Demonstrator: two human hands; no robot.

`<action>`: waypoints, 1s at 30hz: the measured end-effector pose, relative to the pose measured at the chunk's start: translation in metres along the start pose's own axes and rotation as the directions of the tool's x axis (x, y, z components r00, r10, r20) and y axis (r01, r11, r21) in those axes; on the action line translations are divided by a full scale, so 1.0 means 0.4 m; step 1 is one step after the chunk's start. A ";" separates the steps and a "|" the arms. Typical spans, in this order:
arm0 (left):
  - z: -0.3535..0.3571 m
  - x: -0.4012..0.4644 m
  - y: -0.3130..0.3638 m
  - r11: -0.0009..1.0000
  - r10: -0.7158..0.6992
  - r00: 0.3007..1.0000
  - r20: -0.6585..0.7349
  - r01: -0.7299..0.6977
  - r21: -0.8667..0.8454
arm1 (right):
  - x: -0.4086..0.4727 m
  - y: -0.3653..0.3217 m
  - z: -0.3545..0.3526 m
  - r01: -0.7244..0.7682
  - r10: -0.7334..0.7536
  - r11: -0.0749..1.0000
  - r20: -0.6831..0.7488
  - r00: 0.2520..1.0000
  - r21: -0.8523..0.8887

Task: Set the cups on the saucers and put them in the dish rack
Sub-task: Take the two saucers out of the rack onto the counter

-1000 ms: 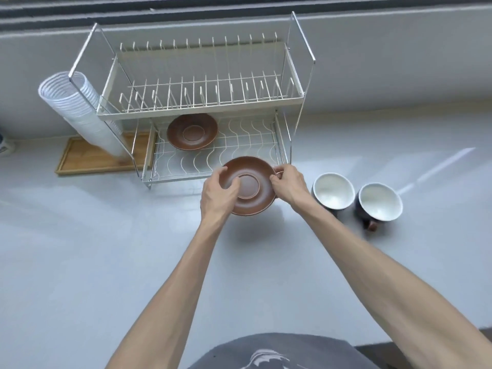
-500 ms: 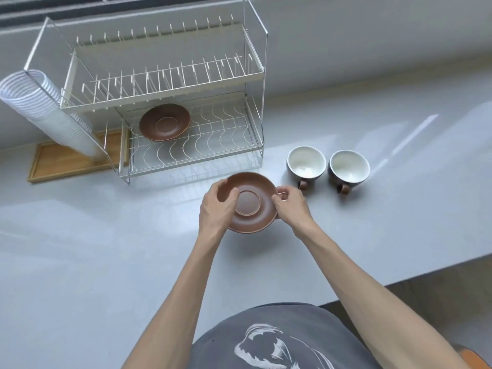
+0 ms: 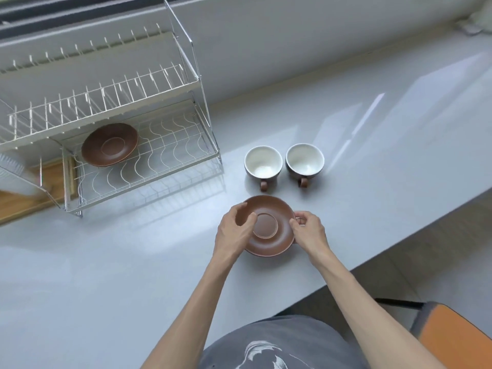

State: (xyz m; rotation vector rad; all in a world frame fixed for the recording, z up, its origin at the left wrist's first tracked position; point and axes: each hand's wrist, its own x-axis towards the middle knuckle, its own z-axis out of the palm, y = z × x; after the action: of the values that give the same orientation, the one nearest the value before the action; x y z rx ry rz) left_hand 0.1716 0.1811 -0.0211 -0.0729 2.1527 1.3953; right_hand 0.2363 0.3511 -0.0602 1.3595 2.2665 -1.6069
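A brown saucer [image 3: 274, 235] is low over the grey counter, just in front of two cups. My left hand [image 3: 235, 231] grips its left rim with the thumb on top. My right hand [image 3: 308, 233] pinches its right rim. The two dark cups with white insides, the left cup [image 3: 263, 162] and the right cup [image 3: 304, 160], stand upright side by side with handles towards me. A second brown saucer [image 3: 110, 143] lies on the lower shelf of the wire dish rack [image 3: 149, 166] at the left.
A stack of clear plastic cups [image 3: 14, 173] hangs off the rack's left side over a wooden tray [image 3: 29, 198]. The counter's front edge runs diagonally at the right, with an orange chair seat [image 3: 458, 339] below it. A wall stands behind the rack.
Both hands have carried the saucer away from the rack's lower shelf, back towards me and to the right, down close to the counter in front of the cups. The view has shifted right.
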 end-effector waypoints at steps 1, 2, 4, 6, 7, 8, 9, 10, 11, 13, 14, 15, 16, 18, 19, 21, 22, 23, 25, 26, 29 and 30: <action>0.015 0.004 0.004 1.000 0.005 1.000 0.018 -0.005 0.009 | 0.005 0.007 -0.014 -0.006 0.006 1.000 -0.013 1.000 0.003; 0.030 0.008 0.007 1.000 0.010 0.999 0.033 -0.011 0.016 | 0.009 0.015 -0.027 -0.010 0.010 1.000 -0.028 1.000 0.002; 0.058 0.011 0.015 0.999 0.015 0.998 0.065 -0.017 0.030 | 0.016 0.027 -0.053 -0.022 0.021 1.000 -0.052 0.998 -0.004; 0.084 0.014 0.022 0.999 0.020 0.996 0.092 -0.024 0.048 | 0.026 0.042 -0.076 -0.036 0.035 0.999 -0.077 0.996 -0.005; 0.097 0.016 0.025 0.998 0.019 0.994 0.104 -0.025 0.057 | 0.030 0.048 -0.086 -0.042 0.041 0.999 -0.089 0.995 -0.004; 0.110 0.017 0.028 0.997 0.020 0.993 0.115 -0.028 0.066 | 0.034 0.054 -0.097 -0.046 0.045 0.999 -0.100 0.994 -0.005; 0.122 0.019 0.030 0.997 0.019 0.992 0.124 -0.028 0.076 | 0.038 0.060 -0.106 -0.050 0.049 0.999 -0.109 0.993 -0.007; 0.133 0.021 0.033 0.996 0.020 0.991 0.133 -0.032 0.084 | 0.042 0.065 -0.116 -0.052 0.050 0.999 -0.117 0.992 -0.010; 0.143 0.023 0.036 0.995 0.023 0.990 0.140 -0.036 0.094 | 0.045 0.070 -0.124 -0.054 0.052 0.998 -0.124 0.991 -0.014; 0.162 0.026 0.040 0.992 0.036 0.987 0.155 -0.054 0.115 | 0.051 0.079 -0.139 -0.062 0.060 0.998 -0.134 0.989 -0.014; 0.171 0.027 0.042 0.990 0.041 0.986 0.160 -0.062 0.127 | 0.054 0.083 -0.145 -0.068 0.065 0.998 -0.137 0.988 -0.013; 0.178 0.029 0.043 0.989 0.042 0.985 0.166 -0.065 0.136 | 0.058 0.086 -0.150 -0.074 0.072 0.997 -0.140 0.988 -0.011; 0.184 0.029 0.043 0.987 0.042 0.984 0.172 -0.067 0.143 | 0.060 0.089 -0.154 -0.081 0.078 0.997 -0.140 0.987 -0.012; 0.193 0.030 0.042 0.986 0.041 0.983 0.180 -0.069 0.153 | 0.064 0.092 -0.160 -0.084 0.081 0.996 -0.141 0.987 -0.014; 0.196 0.029 0.041 0.985 0.040 0.983 0.181 -0.070 0.158 | 0.065 0.093 -0.161 -0.084 0.081 0.996 -0.143 0.986 -0.016; 0.200 0.031 0.041 0.983 0.043 0.983 0.177 -0.073 0.166 | 0.067 0.093 -0.164 -0.083 0.079 0.996 -0.146 0.986 -0.019; 0.200 0.031 0.041 0.983 0.045 0.984 0.175 -0.075 0.169 | 0.067 0.092 -0.165 -0.081 0.077 0.996 -0.145 0.986 -0.023; 0.201 0.031 0.043 0.982 0.046 0.984 0.174 -0.076 0.172 | 0.066 0.091 -0.166 -0.082 0.077 0.996 -0.143 0.987 -0.026; 0.200 0.030 0.043 0.979 0.051 0.983 0.178 -0.084 0.184 | 0.065 0.088 -0.167 -0.083 0.077 0.996 -0.136 0.988 -0.041; 0.200 0.030 0.042 0.978 0.052 0.982 0.180 -0.087 0.190 | 0.063 0.086 -0.168 -0.082 0.075 0.995 -0.134 0.988 -0.052; 0.195 0.027 0.039 0.974 0.054 0.979 0.197 -0.095 0.205 | 0.060 0.080 -0.171 -0.076 0.061 0.991 -0.124 0.990 -0.114; 0.193 0.026 0.039 0.970 0.057 0.977 0.205 -0.102 0.219 | 0.059 0.078 -0.173 -0.069 0.052 0.986 -0.115 0.992 -0.152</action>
State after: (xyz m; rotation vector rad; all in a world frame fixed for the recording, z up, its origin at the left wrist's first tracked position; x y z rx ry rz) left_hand 0.1905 0.2566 -0.0362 0.2334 2.1515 1.1350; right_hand 0.2718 0.4223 -0.0631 1.4952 2.3298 -1.3364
